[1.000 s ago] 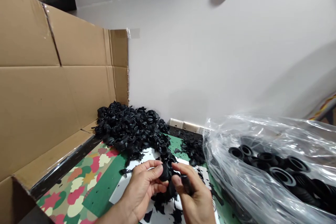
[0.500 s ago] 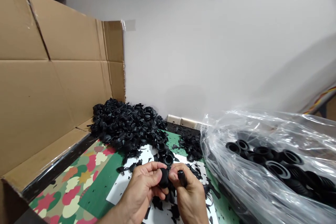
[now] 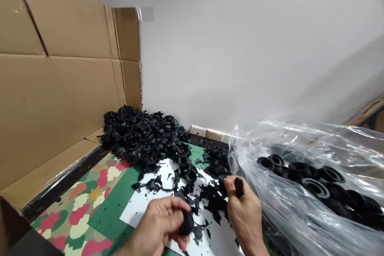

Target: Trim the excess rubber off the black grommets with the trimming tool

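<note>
A round black rubber part (image 3: pixel 186 222) is pinched between the thumb and fingers of my left hand (image 3: pixel 162 226), low in the middle of the view. My right hand (image 3: pixel 244 212), farther right beside the plastic bag, is closed around a black tool handle (image 3: pixel 239 187); the rest of the tool is hidden. Black scraps (image 3: pixel 214 202) lie between and beyond my hands on a white sheet (image 3: pixel 136 207). Behind them rises a large heap of black ribbed pieces and trimmings (image 3: pixel 144 134).
A clear plastic bag (image 3: pixel 246 160) with several black ribbed rubber parts (image 3: pixel 330 174) fills the right side. Cardboard (image 3: pixel 78 88) walls off the left. A patterned sheet (image 3: pixel 90 204) lies left of a green one (image 3: pixel 112 208). Sockets (image 3: pixel 207 133) sit at the wall's base.
My right hand has moved right, away from my left hand, with the tool handle. My left hand still holds the round part, slightly lower. The view has shifted a little.
</note>
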Demonstrator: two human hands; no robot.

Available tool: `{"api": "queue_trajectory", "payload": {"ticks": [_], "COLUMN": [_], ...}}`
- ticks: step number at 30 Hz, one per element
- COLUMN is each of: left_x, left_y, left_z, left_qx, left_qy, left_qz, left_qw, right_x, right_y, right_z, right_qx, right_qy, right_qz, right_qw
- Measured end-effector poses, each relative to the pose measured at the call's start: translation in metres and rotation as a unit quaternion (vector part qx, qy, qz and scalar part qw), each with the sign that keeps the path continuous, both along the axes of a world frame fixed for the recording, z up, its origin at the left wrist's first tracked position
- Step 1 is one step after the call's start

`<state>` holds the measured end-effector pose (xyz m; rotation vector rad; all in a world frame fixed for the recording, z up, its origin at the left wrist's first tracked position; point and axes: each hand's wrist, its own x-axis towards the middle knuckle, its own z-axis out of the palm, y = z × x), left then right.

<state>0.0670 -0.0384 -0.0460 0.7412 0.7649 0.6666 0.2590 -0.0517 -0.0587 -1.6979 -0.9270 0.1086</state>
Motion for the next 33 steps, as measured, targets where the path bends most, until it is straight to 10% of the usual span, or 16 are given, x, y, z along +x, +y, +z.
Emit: {"api": "queue_trajectory", "payload": {"ticks": [11,20,33], "left_x": [-0.011,-0.011,-0.011], "left_y": [0.021,0.018,0.015], "left_z": [-0.006,-0.004,0.001], "left_qx": [-0.017,-0.005,0.140], "left_qy": [-0.058,-0.063,0.038], "left_qz": [0.069,0.057,0.066], "left_qw": [0.996,0.996,0.987], "right_x": [-0.003,-0.025,-0.036], "right_y": [-0.011,-0.019,-0.024], "right_z": [-0.014,0.000,0.009], "right_qx": [-0.004,0.049,0.039], "right_qy": [-0.137,0.229,0.383], "right_qz": [0.172,0.180,0.254], "right_qw": [0.976,0.955,0.887]}}
